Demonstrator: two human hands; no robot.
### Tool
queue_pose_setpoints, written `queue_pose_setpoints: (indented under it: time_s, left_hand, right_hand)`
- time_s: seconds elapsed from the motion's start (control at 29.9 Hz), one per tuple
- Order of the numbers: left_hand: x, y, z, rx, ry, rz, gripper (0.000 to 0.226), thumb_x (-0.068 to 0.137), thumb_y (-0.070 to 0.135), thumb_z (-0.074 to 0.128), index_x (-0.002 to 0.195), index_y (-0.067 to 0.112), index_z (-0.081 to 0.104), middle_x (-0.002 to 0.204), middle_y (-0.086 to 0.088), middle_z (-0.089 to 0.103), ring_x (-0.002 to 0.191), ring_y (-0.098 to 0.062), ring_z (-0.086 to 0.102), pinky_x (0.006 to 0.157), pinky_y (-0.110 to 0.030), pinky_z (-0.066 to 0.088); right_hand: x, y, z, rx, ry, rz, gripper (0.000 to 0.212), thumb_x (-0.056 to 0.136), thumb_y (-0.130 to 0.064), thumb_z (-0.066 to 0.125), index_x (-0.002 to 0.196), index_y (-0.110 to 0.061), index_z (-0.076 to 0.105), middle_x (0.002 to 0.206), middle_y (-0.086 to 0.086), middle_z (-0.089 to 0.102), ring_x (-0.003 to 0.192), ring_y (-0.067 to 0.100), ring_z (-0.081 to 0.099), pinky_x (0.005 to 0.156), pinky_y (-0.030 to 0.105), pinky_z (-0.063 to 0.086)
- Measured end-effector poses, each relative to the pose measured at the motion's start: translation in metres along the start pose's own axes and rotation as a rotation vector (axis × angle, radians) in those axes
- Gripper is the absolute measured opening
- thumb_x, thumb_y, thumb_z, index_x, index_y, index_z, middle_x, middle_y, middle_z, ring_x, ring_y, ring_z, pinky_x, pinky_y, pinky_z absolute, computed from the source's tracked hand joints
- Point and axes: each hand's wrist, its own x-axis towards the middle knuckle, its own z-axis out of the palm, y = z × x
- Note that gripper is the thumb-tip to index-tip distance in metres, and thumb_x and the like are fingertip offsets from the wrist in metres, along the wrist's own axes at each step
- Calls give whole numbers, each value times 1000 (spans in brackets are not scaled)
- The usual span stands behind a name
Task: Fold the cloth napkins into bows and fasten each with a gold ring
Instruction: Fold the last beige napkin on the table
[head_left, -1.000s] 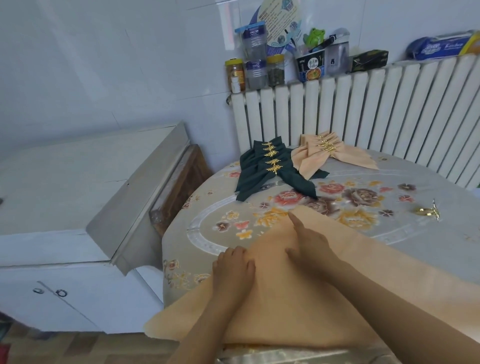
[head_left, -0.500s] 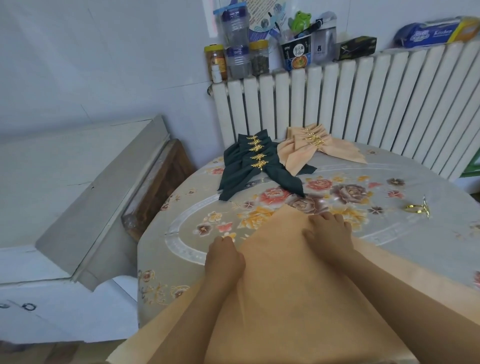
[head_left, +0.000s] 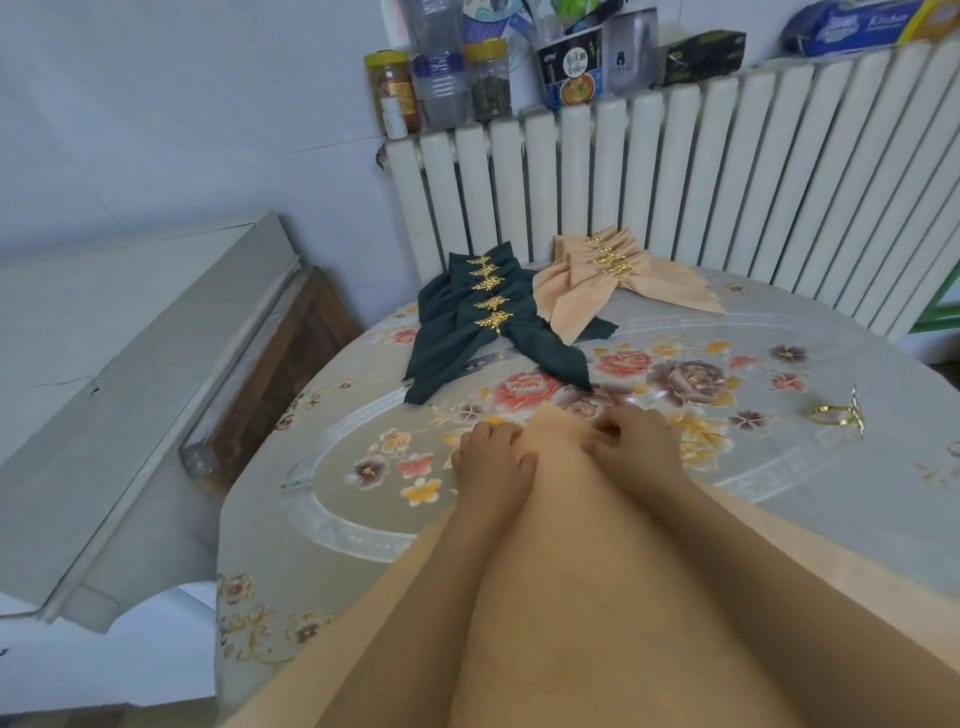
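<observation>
Both hands (head_left: 561, 447) pinch peach napkin (head_left: 597, 597) tip; long axis points toward radiator (head_left: 675, 182).

Bare tablecloth (head_left: 857, 483) lies between gold ring (head_left: 836, 415) and radiator (head_left: 727, 182).

- "Kitchen" reads in white on the blue box (head_left: 852, 28) at upper right, atop the radiator (head_left: 675, 171).
- The noodle cup (head_left: 570, 70) carries characters too small to read.
</observation>
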Motion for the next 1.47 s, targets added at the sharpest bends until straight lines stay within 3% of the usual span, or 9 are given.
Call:
queue_pose_setpoints:
  time_s: [0.23,0.4,0.63,0.8,0.94,1.1,1.17,1.3,1.47]
  left_hand:
    - [15,-6,13,-301,125,10,23,82,35,60,104,33,65,101,7,58,97,-15,54,93,-40,41]
    - [12,-13,9,-601,126,163,24,79,11,59,81,32,70,86,15,64,76,-2,57,71,-19,44]
    - [19,-17,15,-465,86,203,28,69,57,54,71,36,72,88,18,62,97,-7,54,88,-45,44]
    - [21,-17,19,-361,81,236,14,60,65,60,61,50,61,85,20,60,95,-1,51,88,-45,43]
    - [20,-12,15,-272,36,235,22,55,66,65,66,48,57,87,20,57,95,1,47,91,-40,39]
    - [21,-12,14,-312,41,236,34,54,67,64,82,50,54,80,18,57,89,2,47,87,-36,39]
    - [22,-12,14,-279,39,258,22,60,58,70,78,50,58,74,15,54,85,-1,45,85,-36,36]
    - [20,-11,15,-249,59,333,18,64,50,68,68,32,66,65,16,51,78,0,45,82,-25,27]
    - [14,-5,13,-143,78,463,6,73,28,59,71,28,64,67,18,52,75,-2,45,80,-23,22]
  right_hand:
    - [-2,14,0,350,66,-126,18,84,-19,67,86,-37,69,71,-19,60,79,13,55,71,25,38]
    - [6,19,4,363,44,-199,35,79,0,60,77,-32,74,69,-19,61,74,1,57,65,8,36]
    - [7,18,10,218,65,-165,28,79,3,57,70,-20,72,87,-3,59,88,16,46,80,29,35]
    - [6,17,9,89,74,-220,6,82,-28,67,78,-24,68,92,-11,57,93,15,43,80,26,29]
    - [8,18,8,11,-40,-256,27,71,-48,73,91,-39,58,97,-21,47,97,6,32,86,25,26]
    - [11,24,9,-68,-79,-292,52,61,-72,50,100,-40,64,94,-17,52,96,10,35,82,29,29]
    - [12,22,10,-29,-45,-312,49,60,-72,44,86,-35,65,90,-15,53,93,9,35,77,27,22]
    - [9,19,12,80,15,-375,18,72,-39,74,69,-31,57,74,-21,50,86,9,37,75,26,17]
    - [6,15,2,15,46,-538,9,67,-29,60,60,-24,59,53,-15,50,59,8,38,56,24,27]
